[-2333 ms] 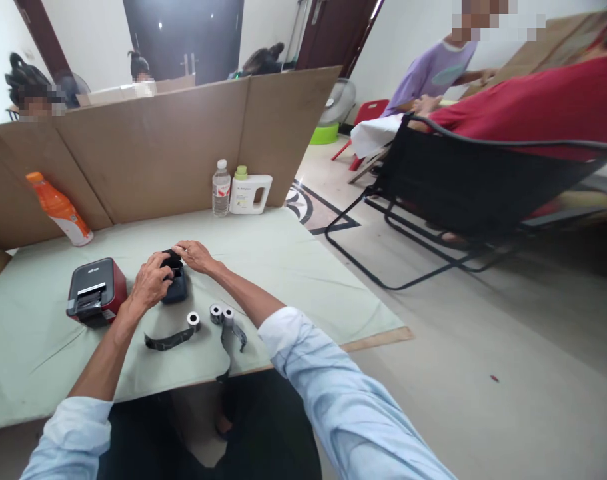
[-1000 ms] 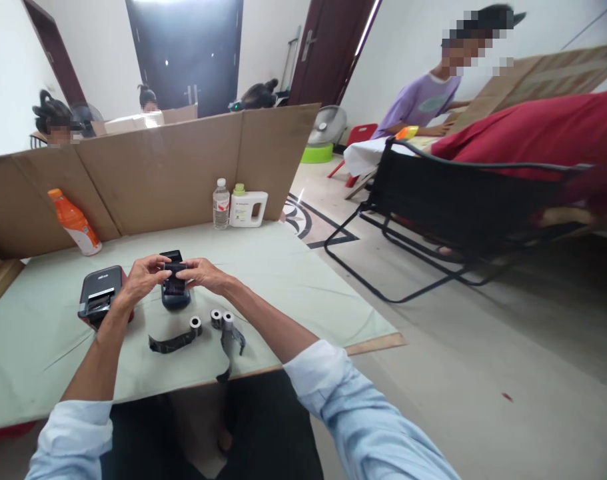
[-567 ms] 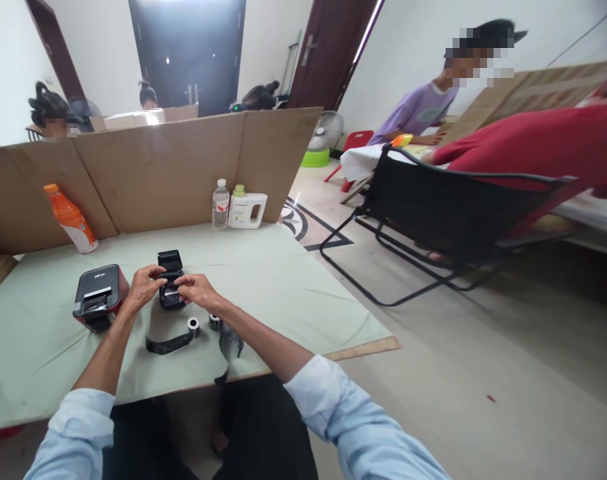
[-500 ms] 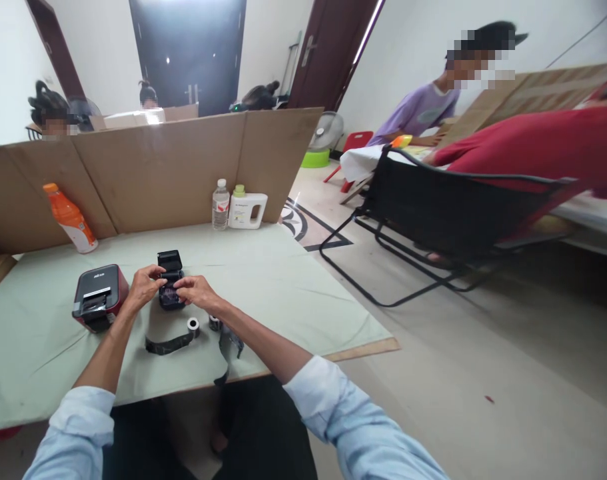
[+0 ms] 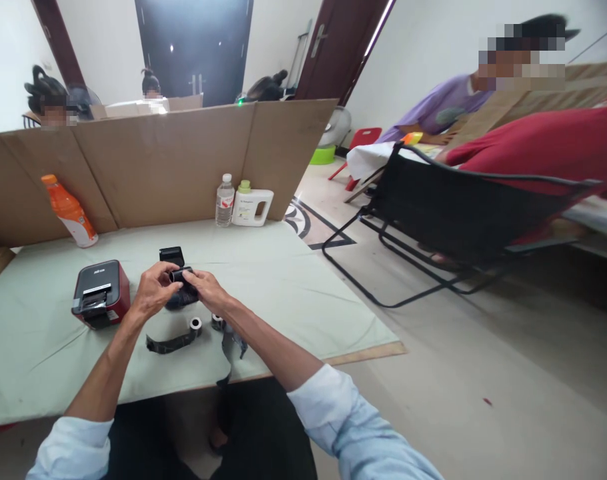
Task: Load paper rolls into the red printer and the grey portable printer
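Note:
My left hand and my right hand pinch the two ends of a small dark roll, held just above a small black printer whose lid stands open. The printer rests on the pale green tabletop. A grey roll with a dark strip trailing from it lies in front of my hands. Another roll peeks out beside my right wrist, a dark strip hanging over the table's edge. A red and black printer stands left of my left hand.
A cardboard screen walls the back of the table. An orange bottle leans at back left; a water bottle and a white jug stand at back right. A black folding chair and other people sit to the right.
My hands have lifted a small dark roll up out of the open black printer, where they were working inside it half a second ago. The view has shifted slightly.

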The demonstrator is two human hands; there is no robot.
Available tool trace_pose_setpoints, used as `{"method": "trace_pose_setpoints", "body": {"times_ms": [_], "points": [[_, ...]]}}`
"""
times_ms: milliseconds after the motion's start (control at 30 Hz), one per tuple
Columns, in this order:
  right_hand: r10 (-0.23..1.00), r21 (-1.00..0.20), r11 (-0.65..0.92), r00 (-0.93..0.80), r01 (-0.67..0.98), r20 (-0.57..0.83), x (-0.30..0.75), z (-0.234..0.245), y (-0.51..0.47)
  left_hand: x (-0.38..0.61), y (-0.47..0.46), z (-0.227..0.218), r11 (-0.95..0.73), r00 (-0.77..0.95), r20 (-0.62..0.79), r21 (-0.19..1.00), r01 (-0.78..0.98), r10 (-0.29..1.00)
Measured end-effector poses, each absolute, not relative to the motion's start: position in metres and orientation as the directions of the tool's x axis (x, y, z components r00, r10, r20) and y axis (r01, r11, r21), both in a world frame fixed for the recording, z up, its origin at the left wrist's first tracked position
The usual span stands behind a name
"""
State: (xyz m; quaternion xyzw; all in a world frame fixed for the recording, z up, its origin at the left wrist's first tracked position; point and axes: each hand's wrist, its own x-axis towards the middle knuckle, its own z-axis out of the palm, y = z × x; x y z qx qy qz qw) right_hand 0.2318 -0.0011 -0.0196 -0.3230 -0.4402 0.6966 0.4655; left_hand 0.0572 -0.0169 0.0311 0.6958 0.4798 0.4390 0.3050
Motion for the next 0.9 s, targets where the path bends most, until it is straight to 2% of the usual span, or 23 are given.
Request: {"method": "trace_pose_setpoints", "body": {"times_ms": [67, 167, 267, 333, 433, 700, 900], "points": [[0.908, -0.874, -0.194, -0.419, -0.446, 0.012, 0.234, -0.016, -0.004, 0.061, -0.024, 0.036, -0.347, 0.15, 0.314, 0.868, 0.355, 0.938], [0.892, -0.843, -0.235, -0.453, -0.485, 0.011, 0.238, -0.012, -0.005, 0.06, -0.028, 0.042, -0.307, 0.176, 0.264, 0.904, 0.299, 0.948], [0.904, -0.852, -0.238, -0.428, -0.466, -0.018, 0.239, -0.01, -0.003, 0.057, -0.03, 0.046, -0.393, 0.211, 0.334, 0.834, 0.388, 0.919], [0.912, -0.88, -0.212, -0.41, -0.424, -0.023, 0.237, -0.009, -0.001, 0.055, -0.03, 0.046, -0.451, 0.228, 0.389, 0.754, 0.477, 0.893], [0.935, -0.925, -0.148, -0.355, -0.35, -0.015, 0.231, -0.01, -0.003, 0.048, -0.023, 0.039, -0.447, 0.206, 0.407, 0.683, 0.578, 0.89], [0.946, -0.992, -0.125, -0.303, -0.014, -0.115, 0.216, -0.018, -0.004, 0.023, 0.03, -0.006, -0.316, 0.141, 0.302, 0.671, 0.671, 0.943], [0.956, -0.992, -0.127, -0.265, 0.013, -0.126, 0.215, -0.023, 0.002, 0.03, 0.05, -0.011, -0.304, 0.151, 0.289, 0.613, 0.729, 0.945]]}}
